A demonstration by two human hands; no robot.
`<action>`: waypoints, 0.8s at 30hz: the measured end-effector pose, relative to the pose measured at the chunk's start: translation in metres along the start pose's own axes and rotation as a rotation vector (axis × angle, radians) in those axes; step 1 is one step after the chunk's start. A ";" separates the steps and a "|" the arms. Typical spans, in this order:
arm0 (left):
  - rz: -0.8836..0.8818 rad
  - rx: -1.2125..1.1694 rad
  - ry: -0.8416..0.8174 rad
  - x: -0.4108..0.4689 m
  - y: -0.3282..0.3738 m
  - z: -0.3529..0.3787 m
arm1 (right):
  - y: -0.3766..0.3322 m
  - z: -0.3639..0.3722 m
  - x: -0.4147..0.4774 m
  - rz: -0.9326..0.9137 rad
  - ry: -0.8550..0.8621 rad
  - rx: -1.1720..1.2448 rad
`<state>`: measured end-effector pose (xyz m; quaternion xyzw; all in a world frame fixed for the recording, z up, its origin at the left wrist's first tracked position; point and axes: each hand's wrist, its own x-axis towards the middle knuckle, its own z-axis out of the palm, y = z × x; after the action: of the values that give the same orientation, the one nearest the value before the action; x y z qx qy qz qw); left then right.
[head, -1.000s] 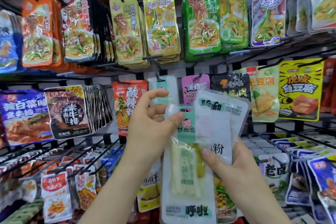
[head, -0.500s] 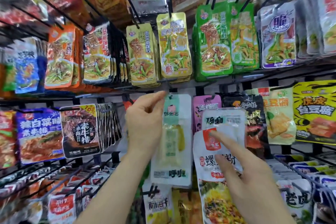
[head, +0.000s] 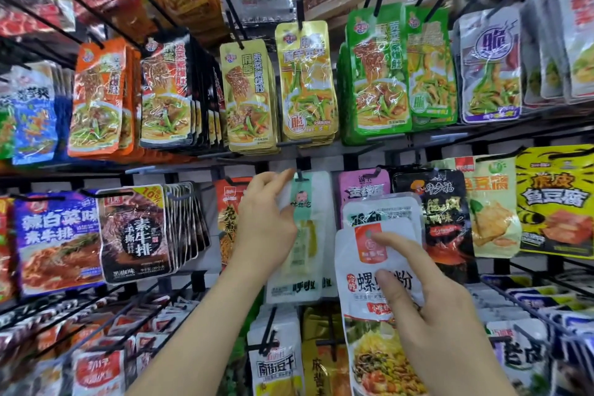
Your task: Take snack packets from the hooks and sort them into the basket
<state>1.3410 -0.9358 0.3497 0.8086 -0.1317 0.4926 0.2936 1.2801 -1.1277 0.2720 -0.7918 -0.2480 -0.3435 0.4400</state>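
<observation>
Left hand (head: 266, 225): grip grasping the top edge of the mint-striped packet (head: 305, 267), close beside its hook (head: 299, 174). Judged so the punched hole can slide along the peg. The packet body hangs below and right of the grip, not yet off.

Right hand (head: 434, 321): grip clamped on the white noodle packet (head: 350, 254), second white packet (head: 379, 207) fanned behind, probably already-collected stock. Basket not visible.
</observation>
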 end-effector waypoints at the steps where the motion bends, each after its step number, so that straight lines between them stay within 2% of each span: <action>1: 0.003 0.028 -0.019 0.001 -0.002 0.003 | 0.000 0.000 -0.001 0.018 0.000 0.007; 4: 0.004 0.108 -0.047 0.002 -0.006 0.012 | -0.001 0.001 -0.001 0.074 0.001 0.073; 9: 0.089 0.335 -0.001 0.003 -0.013 0.027 | -0.004 0.003 0.001 0.131 0.063 0.259; 13: 0.162 0.362 0.077 0.000 -0.014 0.026 | -0.004 0.005 0.001 0.165 0.120 0.386; 15: 0.136 0.176 0.120 -0.016 -0.005 0.016 | -0.001 0.006 0.001 0.170 0.156 0.445; 16: 0.043 -0.012 0.083 -0.032 0.006 0.008 | 0.000 0.007 0.002 0.169 0.180 0.455; 18: -0.178 -0.359 -0.129 -0.066 0.035 -0.005 | -0.002 0.008 0.004 0.172 0.240 0.458; 19: -0.256 -0.459 -0.242 -0.080 0.046 -0.008 | -0.003 0.010 0.004 0.172 0.257 0.474; 21: -0.338 -0.534 -0.332 -0.099 0.051 -0.004 | -0.004 0.014 0.005 0.182 0.264 0.506; 24: -0.450 -0.630 -0.238 -0.103 0.046 -0.004 | -0.008 0.019 0.006 0.225 0.207 0.555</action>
<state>1.2655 -0.9773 0.2766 0.7391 -0.1287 0.2547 0.6102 1.2846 -1.1073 0.2736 -0.6247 -0.1969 -0.2907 0.6975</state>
